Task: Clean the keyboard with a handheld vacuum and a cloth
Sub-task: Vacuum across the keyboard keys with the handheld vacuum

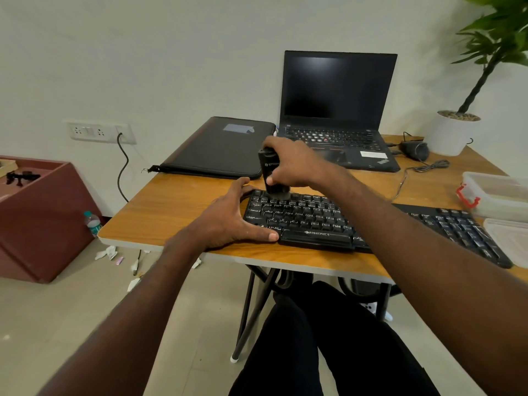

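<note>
right hand (pixel 291 162) grips upright black cylindrical handheld vacuum (pixel 270 172), nozzle down on top-left keys of black plastic keyboard (pixel 314 221) lying along front edge of wooden desk (pixel 177 207). left hand (pixel 228 218) flat, fingers spread, bracing keyboard's left end (thumb on front corner). cloth not identifiable.

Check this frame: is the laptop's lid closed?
No. The laptop behind the keyboard stands open, its dark screen upright and its own keys showing.
</note>
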{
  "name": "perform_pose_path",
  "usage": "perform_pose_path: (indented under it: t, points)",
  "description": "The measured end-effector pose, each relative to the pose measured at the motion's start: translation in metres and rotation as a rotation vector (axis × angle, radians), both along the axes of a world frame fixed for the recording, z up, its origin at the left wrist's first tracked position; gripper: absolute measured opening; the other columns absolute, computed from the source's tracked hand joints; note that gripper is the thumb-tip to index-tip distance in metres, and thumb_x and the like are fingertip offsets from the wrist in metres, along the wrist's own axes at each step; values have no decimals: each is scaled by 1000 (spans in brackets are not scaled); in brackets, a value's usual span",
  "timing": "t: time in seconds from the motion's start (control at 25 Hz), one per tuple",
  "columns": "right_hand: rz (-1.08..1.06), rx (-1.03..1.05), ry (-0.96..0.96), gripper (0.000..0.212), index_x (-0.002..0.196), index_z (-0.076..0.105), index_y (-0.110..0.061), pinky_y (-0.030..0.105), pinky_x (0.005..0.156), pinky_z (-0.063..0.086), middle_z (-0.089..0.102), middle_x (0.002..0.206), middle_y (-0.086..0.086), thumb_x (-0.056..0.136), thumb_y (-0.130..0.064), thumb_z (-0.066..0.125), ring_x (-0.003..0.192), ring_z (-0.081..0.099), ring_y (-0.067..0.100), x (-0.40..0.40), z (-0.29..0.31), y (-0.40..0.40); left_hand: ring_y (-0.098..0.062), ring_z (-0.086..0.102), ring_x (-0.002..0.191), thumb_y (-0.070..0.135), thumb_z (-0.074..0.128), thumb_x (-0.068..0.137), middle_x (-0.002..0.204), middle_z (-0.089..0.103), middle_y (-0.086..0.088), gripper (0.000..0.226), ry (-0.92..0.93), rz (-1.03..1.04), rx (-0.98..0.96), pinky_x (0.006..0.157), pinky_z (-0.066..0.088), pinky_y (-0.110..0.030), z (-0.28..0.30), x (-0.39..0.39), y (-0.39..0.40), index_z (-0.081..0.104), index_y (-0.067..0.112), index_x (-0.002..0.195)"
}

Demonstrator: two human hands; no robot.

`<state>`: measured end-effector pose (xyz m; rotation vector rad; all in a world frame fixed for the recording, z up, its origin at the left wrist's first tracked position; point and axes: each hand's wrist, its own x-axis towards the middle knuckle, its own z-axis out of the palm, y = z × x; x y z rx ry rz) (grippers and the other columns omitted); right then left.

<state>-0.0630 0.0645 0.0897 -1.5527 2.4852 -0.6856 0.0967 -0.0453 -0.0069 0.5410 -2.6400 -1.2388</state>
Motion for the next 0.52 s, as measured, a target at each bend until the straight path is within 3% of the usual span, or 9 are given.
perform_pose_path:
  t: [0.08,0.12,0.2,0.24,0.36,0.44,0.52]
  points:
    - [-7,-95,-74,65,140,50,-22,35,91,54,59,132,6,84,-9,79,120,58,27,1,-5,4,-19,39,150,76,95,43,169,35,6,153,1,-4,13,124,39,-49,0,0,0,10,39,165]
    - [-26,-77,-20,66,143,49,-23,35,94,51,59,135,7,85,-10,78,123,57,27,1,-5,5,-19,39,151,78,94,42,169,35,7,154,0,-5,10,124,39,-49,0,0,0,10,38,165]
    - [-61,-13,199,66,146,47,-26,38,95,50,60,136,8,88,-10,74,123,57,29,-1,-3,6,-19,37,152,82,93,40,169,34,8,157,-10,2,-4,124,38,-51,0,0,0,9,39,165]
    - [-50,-24,221,67,146,48,-29,39,96,50,60,136,8,87,-10,74,123,57,29,-2,-4,7,-19,37,153,82,93,39,169,34,8,158,-15,5,-3,125,37,-52,0,0,-1,9,39,166]
    - [-4,-35,102,71,145,49,-35,41,101,51,57,141,4,84,-13,79,129,54,28,-6,-3,12,-20,37,153,83,92,38,170,33,7,159,-16,4,6,125,37,-52,0,0,0,8,39,166]
    - [-80,-14,180,71,147,47,-34,42,101,50,58,141,5,86,-13,77,128,56,28,-9,-3,10,-19,35,154,83,93,39,170,33,9,157,-16,10,3,125,36,-52,-1,0,-1,9,41,165]
    - [-63,-149,91,71,145,48,-35,41,100,54,59,138,4,85,-12,79,123,58,26,-6,-11,9,-17,35,153,81,94,40,169,34,9,155,1,2,10,125,37,-51,-2,-1,-1,10,41,164]
